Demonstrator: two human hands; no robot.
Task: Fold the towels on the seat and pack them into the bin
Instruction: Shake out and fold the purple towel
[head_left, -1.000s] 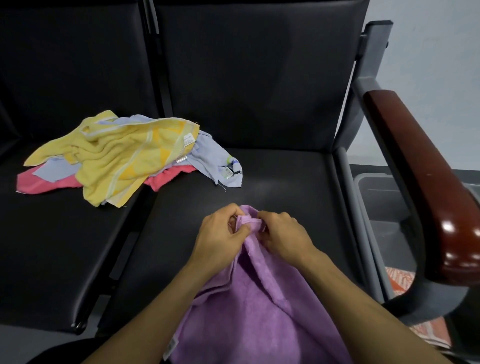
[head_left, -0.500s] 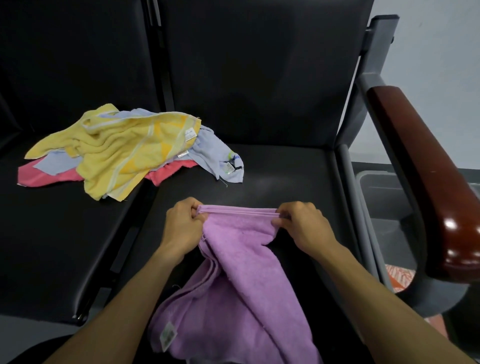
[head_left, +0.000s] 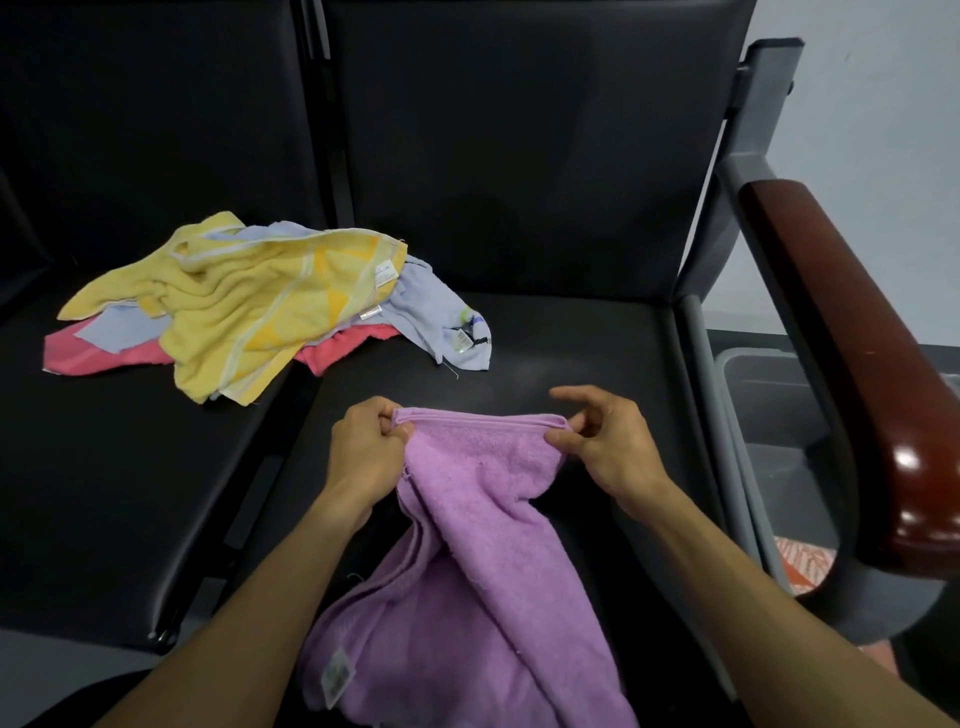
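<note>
both hands held the purple towel (head_left: 467, 561) by its top hem over the seat (head_left: 571, 343): left hand (head_left: 363, 452) gripping one corner, right hand (head_left: 602, 441) pinching the other, remaining fingers loose. folding appeared just begun; next, laying it flat. bin (head_left: 763, 384) stood right.

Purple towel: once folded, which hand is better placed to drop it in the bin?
Right, probably. The right hand pinches the purple towel corner nearest the grey bin, which sits beyond the seat's right edge; the left hand would have to cross over.
</note>
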